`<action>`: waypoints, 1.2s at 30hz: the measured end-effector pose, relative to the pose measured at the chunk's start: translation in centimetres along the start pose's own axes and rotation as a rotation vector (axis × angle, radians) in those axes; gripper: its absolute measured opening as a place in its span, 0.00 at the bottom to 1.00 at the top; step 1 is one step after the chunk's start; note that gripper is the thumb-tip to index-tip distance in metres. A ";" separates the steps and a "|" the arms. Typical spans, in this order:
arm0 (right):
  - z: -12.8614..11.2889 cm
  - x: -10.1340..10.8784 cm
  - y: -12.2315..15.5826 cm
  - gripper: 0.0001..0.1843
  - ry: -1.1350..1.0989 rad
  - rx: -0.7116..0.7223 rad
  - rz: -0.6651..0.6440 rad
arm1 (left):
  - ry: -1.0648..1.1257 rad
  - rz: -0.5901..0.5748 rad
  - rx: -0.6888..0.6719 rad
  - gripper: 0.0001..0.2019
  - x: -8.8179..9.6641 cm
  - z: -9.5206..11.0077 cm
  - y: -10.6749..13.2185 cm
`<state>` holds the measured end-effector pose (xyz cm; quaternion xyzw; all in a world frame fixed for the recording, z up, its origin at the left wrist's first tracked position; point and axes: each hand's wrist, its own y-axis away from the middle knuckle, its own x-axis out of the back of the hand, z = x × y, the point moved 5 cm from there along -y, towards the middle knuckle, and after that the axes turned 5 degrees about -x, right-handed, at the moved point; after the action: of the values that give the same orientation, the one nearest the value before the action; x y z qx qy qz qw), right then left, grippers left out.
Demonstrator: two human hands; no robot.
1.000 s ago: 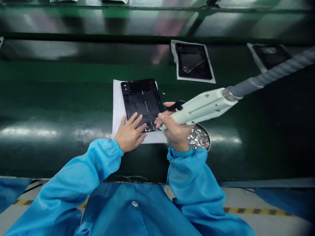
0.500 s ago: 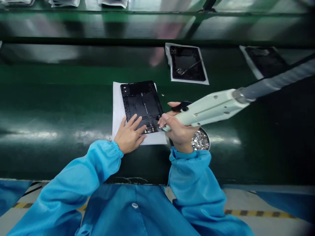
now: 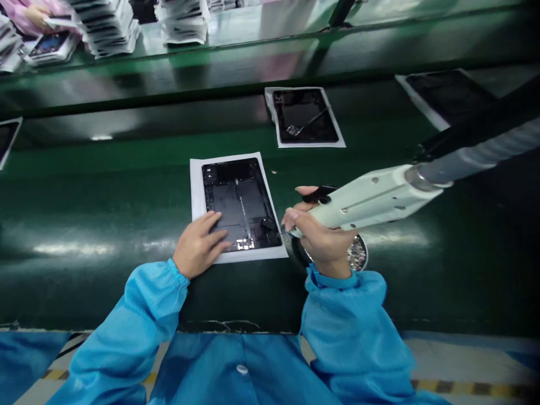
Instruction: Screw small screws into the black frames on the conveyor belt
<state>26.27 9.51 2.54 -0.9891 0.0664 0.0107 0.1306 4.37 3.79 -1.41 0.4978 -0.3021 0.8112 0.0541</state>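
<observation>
Green worktop (image 3: 105, 208); tablet (image 3: 230, 208) lies on white paper (image 3: 196, 185). At tablet's lower left corner, left hand (image 3: 199, 244), grip spread. Just right of tablet, right hand (image 3: 327, 242), grip wrapped round pale tool (image 3: 371, 197); slip could let tool scratch tablet.

Runs from side to side as a glossy dark green bench (image 3: 105, 208). Carries a white sheet (image 3: 197, 185) topped by a black panel (image 3: 236, 202) near the middle, a similar sheet (image 3: 272, 104) farther back, others at far left (image 3: 13, 136) and far right (image 3: 426, 107). Also bears a dish (image 3: 367, 259) of small shiny pieces (image 3: 356, 253) and a pale fleck (image 3: 274, 172).
</observation>
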 end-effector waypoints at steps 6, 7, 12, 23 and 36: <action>-0.2 -0.4 0.3 0.14 -0.063 -0.016 -0.029 | -0.012 0.052 0.750 0.18 3.1 -5.6 0.6; -0.2 -0.6 0.4 0.14 -0.071 -0.018 -0.046 | -0.028 -0.050 0.812 0.19 2.9 -5.6 0.6; -0.7 -1.2 0.9 0.11 -0.063 -0.010 -0.139 | -0.117 -0.315 0.735 0.22 1.0 -3.7 0.0; -0.2 -2.7 1.7 0.09 0.015 -0.056 -0.246 | 0.436 0.508 0.810 0.13 3.4 -9.4 -2.6; -1.8 -4.2 1.8 0.06 -0.063 0.042 -0.330 | 0.032 0.437 0.663 0.24 6.9 -20.1 -15.1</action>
<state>21.90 7.82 3.95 -0.9828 -0.1010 0.0185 0.1532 -8.77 25.47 4.50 0.3997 -0.1217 0.8647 -0.2788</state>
